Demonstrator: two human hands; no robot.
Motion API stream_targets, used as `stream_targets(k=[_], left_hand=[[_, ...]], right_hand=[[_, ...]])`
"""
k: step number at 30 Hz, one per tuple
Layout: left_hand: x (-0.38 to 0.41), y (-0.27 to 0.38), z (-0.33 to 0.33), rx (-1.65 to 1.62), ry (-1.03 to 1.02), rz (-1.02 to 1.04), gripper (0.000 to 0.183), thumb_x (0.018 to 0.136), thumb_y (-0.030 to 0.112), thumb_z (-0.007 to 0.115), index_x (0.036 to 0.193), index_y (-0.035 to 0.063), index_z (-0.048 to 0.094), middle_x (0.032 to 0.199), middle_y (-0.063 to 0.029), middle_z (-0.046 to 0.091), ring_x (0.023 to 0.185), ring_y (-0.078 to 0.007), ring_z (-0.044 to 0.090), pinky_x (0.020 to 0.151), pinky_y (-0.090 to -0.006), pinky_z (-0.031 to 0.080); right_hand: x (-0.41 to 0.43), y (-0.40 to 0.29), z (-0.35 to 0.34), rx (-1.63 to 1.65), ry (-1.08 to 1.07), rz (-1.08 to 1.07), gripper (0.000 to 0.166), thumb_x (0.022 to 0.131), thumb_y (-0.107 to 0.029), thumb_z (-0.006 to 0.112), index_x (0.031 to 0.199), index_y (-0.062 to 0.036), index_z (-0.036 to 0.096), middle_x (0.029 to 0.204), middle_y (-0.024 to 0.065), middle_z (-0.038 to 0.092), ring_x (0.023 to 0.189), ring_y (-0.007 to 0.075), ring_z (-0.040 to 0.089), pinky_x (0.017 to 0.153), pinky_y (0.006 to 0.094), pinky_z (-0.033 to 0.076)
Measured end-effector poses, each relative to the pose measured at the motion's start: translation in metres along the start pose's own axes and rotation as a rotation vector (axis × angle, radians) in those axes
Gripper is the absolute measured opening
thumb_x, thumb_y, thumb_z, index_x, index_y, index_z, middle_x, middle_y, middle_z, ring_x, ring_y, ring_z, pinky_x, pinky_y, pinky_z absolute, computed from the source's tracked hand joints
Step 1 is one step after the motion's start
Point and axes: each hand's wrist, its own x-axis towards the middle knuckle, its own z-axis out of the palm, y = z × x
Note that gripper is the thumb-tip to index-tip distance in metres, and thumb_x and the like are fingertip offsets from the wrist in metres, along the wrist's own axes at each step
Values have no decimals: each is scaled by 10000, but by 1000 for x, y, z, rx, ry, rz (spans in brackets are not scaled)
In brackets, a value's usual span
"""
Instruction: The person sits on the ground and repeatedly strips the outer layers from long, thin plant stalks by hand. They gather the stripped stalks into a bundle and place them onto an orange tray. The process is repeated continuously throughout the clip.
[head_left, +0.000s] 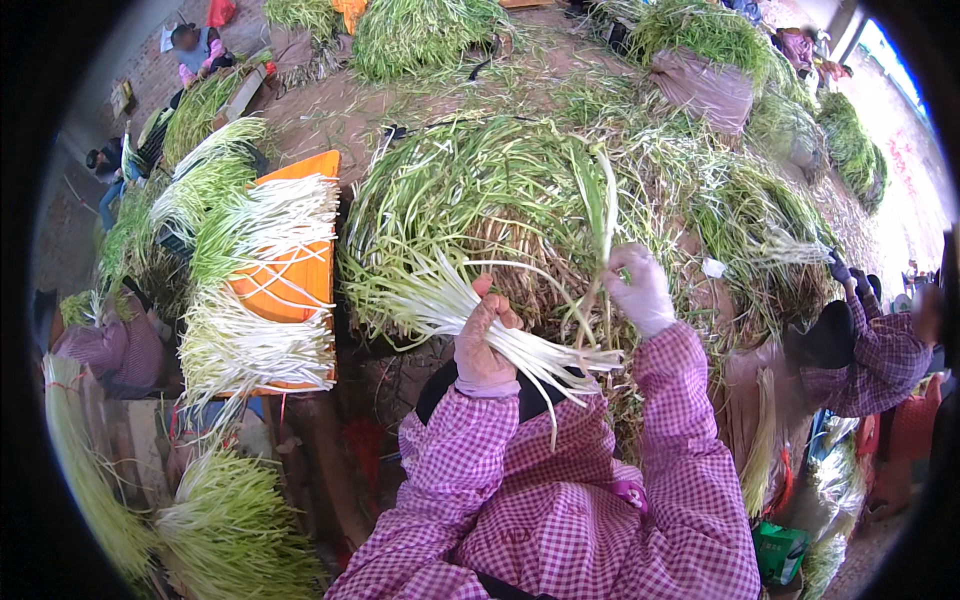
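My left hand (487, 345), in a thin glove with bare fingertips showing, is closed around a bundle of white-stemmed leafy stalks (435, 300), like garlic greens; the leaves point up-left and the white ends down-right. Beside it, my right hand (637, 289), in a white glove, pinches a stalk with green and dry leaf parts (609, 202) that stands up above the fingers. A large heap of untrimmed stalks (465, 172) with brown lower ends lies before me. To the left, cleaned white stalks (259, 345) lie in piles across an orange board (281, 281).
More stalk bunches (232, 525) lie at lower left. A co-worker (870, 352) in a checked top handles stalks at the right; others sit at the left and far edges. Further heaps (427, 37) stand across the littered floor. A green container (780, 553) sits at lower right.
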Motion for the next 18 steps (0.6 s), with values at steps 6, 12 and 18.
stream_targets(k=[6,12,18], left_hand=[[1,4,12,61,-20,-2,396,800,110,660,1144,-2,499,749,-46,588,591,-122,561,517,-256,468],[19,-20,32,179,43,-212,360,744,21,681,1074,38,539,841,-79,646,553,-112,572,472,-225,441],[45,-53,41,390,150,-302,297,759,14,664,1035,27,557,843,-94,632,565,-151,565,467,-238,445]], right_hand=[[-10,14,15,-80,-78,172,140,807,-195,602,842,-60,614,858,105,622,784,241,611,722,361,486],[-33,12,9,138,91,-113,108,740,-86,651,833,-69,600,761,104,628,664,254,622,604,329,502],[-46,17,19,102,117,-309,121,710,-81,659,796,-86,574,722,90,589,683,280,600,602,367,485]])
